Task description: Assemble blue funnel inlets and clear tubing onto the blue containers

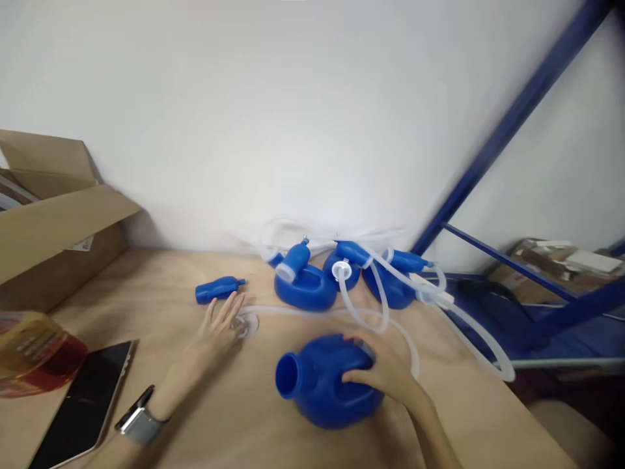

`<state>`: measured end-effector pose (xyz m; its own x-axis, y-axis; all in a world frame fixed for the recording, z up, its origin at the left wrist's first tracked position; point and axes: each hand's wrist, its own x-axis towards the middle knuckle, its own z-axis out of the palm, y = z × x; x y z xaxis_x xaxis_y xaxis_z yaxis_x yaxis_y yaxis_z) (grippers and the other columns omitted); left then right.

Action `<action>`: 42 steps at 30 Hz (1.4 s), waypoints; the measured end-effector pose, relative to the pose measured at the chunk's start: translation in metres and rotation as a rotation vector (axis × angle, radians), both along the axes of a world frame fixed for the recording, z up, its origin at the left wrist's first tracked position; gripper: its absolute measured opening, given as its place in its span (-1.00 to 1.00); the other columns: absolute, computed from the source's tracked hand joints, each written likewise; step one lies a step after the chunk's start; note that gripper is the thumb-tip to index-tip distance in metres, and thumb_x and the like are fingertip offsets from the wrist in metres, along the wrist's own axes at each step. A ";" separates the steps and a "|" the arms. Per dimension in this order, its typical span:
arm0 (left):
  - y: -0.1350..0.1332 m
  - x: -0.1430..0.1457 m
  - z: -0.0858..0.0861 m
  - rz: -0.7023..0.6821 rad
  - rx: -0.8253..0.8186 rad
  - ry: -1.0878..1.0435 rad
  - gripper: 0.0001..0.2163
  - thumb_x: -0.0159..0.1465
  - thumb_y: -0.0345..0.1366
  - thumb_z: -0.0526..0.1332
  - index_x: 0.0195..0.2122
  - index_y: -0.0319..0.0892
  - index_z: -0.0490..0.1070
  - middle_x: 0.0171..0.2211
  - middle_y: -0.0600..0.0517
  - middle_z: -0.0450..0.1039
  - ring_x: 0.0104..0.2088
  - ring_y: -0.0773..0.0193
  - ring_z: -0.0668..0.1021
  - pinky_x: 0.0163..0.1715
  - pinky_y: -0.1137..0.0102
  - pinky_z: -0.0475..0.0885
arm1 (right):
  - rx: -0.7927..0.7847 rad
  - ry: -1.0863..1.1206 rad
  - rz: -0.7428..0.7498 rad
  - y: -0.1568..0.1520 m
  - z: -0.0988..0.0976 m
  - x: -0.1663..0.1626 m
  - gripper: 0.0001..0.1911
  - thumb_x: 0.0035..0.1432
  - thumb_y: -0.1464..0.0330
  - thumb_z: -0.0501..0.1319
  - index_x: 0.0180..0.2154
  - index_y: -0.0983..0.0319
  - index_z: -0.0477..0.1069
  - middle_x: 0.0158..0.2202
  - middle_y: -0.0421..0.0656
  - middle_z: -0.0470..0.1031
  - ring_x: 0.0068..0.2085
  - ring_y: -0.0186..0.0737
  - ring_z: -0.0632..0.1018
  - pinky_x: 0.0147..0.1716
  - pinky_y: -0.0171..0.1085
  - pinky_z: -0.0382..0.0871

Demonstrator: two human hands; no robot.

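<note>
Lying on its side at the front of the table is a blue plastic urinal bottle (322,397), its open round mouth facing left. My right hand (383,371) grips it by the handle from the right. Fingers stretched out, my left hand (219,329) is over the table beside a clear-white round cap (250,324), partly covered by the fingers; whether they touch it I cannot tell. From near this cap a translucent tube (405,335) runs right across the table and curves behind the bottle. Just beyond my left fingertips lies a blue funnel-shaped piece (217,289).
Several blue bottles (305,290) with tubes and blue end pieces stand along the wall. At left are an open cardboard box (58,228), a jar with red contents (39,358) and a dark tablet (85,404). A blue metal frame (508,130) rises at right.
</note>
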<state>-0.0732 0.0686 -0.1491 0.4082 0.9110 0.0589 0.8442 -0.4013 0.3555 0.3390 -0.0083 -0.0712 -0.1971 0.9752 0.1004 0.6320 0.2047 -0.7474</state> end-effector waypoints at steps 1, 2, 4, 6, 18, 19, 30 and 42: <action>-0.001 0.001 -0.004 -0.017 -0.007 0.009 -0.62 0.34 -0.31 0.19 0.16 -0.14 0.57 0.50 -0.22 0.14 0.50 -0.31 0.13 0.40 -0.32 0.03 | 0.002 0.000 0.012 0.002 0.002 -0.004 -0.39 -0.18 0.07 0.61 -0.08 0.12 0.60 -0.05 -0.05 0.68 0.01 0.18 0.65 0.10 0.06 0.52; 0.000 0.001 -0.005 -0.034 -0.015 0.013 -0.62 0.36 -0.33 0.15 0.16 -0.16 0.57 0.50 -0.23 0.14 0.50 -0.30 0.14 0.39 -0.32 0.06 | 0.002 -0.004 0.019 0.003 0.003 -0.008 -0.40 -0.16 0.06 0.61 -0.09 0.12 0.58 -0.05 -0.06 0.67 0.00 0.16 0.65 0.09 0.06 0.52; 0.003 -0.002 -0.002 -0.062 -0.022 0.001 -0.62 0.42 -0.31 0.09 0.18 -0.15 0.56 0.48 -0.22 0.18 0.48 -0.25 0.21 0.38 -0.26 0.16 | 0.007 -0.016 0.010 0.004 0.004 -0.013 -0.42 -0.15 0.06 0.61 -0.11 0.12 0.56 -0.06 -0.08 0.66 -0.01 0.14 0.64 0.06 0.05 0.53; 0.006 -0.003 0.010 -0.091 -0.007 -0.029 -0.62 0.46 -0.26 0.07 0.20 -0.08 0.55 0.48 -0.12 0.19 0.48 -0.16 0.23 0.41 -0.19 0.16 | 0.022 -0.030 -0.015 0.004 0.003 -0.017 -0.43 -0.13 0.05 0.60 -0.11 0.13 0.54 -0.06 -0.09 0.65 -0.01 0.13 0.64 0.05 0.04 0.53; -0.073 0.066 0.077 -0.037 -0.043 -0.530 -0.51 0.53 -0.14 0.00 0.46 0.02 0.23 0.35 0.02 0.43 0.30 0.07 0.53 0.29 0.10 0.47 | 0.081 -0.108 -0.071 0.007 -0.001 -0.028 -0.43 -0.08 0.06 0.58 -0.07 0.12 0.53 -0.05 -0.12 0.66 -0.02 0.10 0.65 0.06 0.03 0.52; -0.072 0.065 0.076 -0.030 -0.021 -0.538 -0.51 0.52 -0.15 -0.01 0.44 0.01 0.27 0.31 0.00 0.47 0.27 0.06 0.56 0.28 0.10 0.48 | 0.082 -0.109 -0.075 0.007 -0.001 -0.028 -0.43 -0.08 0.06 0.58 -0.07 0.12 0.53 -0.05 -0.11 0.66 -0.02 0.11 0.65 0.06 0.04 0.52; -0.078 0.083 0.065 0.060 -0.029 -0.619 -0.54 0.51 -0.05 0.05 0.35 0.00 0.41 0.39 -0.02 0.37 0.40 0.03 0.39 0.37 0.04 0.36 | 0.101 -0.154 -0.102 0.005 -0.003 -0.027 -0.42 -0.06 0.01 0.55 -0.05 0.11 0.53 -0.04 -0.07 0.67 -0.03 0.15 0.66 0.01 0.07 0.57; -0.081 0.104 0.040 0.075 0.074 -0.454 -0.46 0.52 -0.06 0.05 0.48 -0.07 0.13 0.43 -0.19 0.29 0.39 -0.12 0.40 0.30 -0.06 0.43 | 0.265 -0.188 -0.033 0.005 -0.012 -0.023 -0.56 0.01 0.08 0.56 -0.16 0.15 0.56 -0.18 -0.08 0.68 -0.16 0.06 0.68 -0.11 -0.02 0.61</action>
<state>0.0312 -0.0127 -0.1095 0.2595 0.9237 0.2820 0.6375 -0.3831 0.6684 0.3160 -0.0030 -0.0831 -0.2050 0.9262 0.3165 0.7635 0.3537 -0.5404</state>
